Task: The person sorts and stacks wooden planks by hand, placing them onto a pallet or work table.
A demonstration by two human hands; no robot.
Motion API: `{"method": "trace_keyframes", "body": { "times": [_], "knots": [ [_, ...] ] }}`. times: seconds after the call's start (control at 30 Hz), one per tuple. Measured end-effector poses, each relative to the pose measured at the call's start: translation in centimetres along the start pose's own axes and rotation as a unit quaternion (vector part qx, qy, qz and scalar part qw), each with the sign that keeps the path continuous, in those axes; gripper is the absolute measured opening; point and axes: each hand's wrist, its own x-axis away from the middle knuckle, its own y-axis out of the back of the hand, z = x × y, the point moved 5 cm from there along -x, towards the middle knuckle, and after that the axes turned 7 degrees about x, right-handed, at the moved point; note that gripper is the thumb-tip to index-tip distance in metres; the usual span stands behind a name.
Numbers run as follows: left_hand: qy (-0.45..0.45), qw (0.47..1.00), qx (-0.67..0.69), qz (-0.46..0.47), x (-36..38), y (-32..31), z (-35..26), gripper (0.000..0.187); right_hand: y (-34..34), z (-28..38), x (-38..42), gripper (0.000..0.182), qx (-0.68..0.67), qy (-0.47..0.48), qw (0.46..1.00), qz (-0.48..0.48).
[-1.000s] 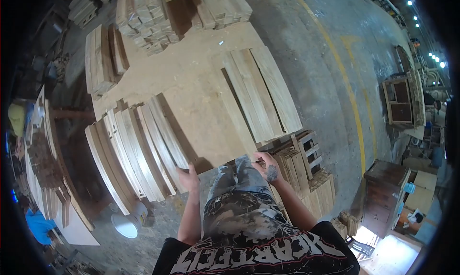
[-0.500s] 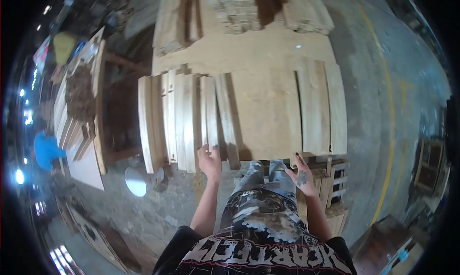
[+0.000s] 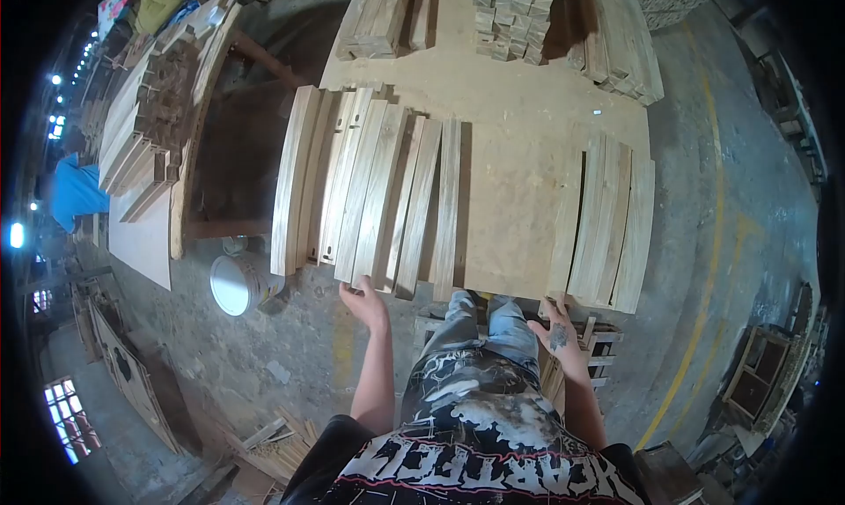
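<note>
My left hand (image 3: pixel 366 307) is at the near ends of a row of pale wooden strips (image 3: pixel 374 188) on the left of the table. Its fingertips meet the end of one strip, with finger and thumb apart. At the front edge of the plywood table top (image 3: pixel 510 206), my right hand (image 3: pixel 561 331) has its fingers stretched out and the thumb apart. It is just below a second group of wooden strips (image 3: pixel 602 223) on the right and holds nothing that I can see.
Stacked wood pieces (image 3: pixel 513 16) stand at the table's far side. To the left are a side table (image 3: pixel 180 192) bearing more wood, a white bucket (image 3: pixel 238 285) and a person in blue (image 3: pixel 77 192). A wooden pallet (image 3: pixel 601 351) lies near my right hand.
My view has turned, so the table appears tilted. My left hand has moved left along the strip ends. The rightmost strip of the left row now lies straighter. My right hand stays by the table edge.
</note>
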Motion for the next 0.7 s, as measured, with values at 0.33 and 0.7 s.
{"method": "trace_keyframes", "body": {
  "times": [0.33, 0.7],
  "knots": [
    [-0.216, 0.938, -0.252, 0.102, 5.0, -4.3, -8.1, 0.076, 0.1, 0.4, 0.5, 0.072, 0.01, 0.018, 1.0, -0.016],
    [0.321, 0.794, 0.346, 0.384, 3.0, -6.5, -1.6, 0.049, -0.5, -0.1, 0.7, 0.065, -0.063, 0.021, 0.997, -0.044]
  ]
}}
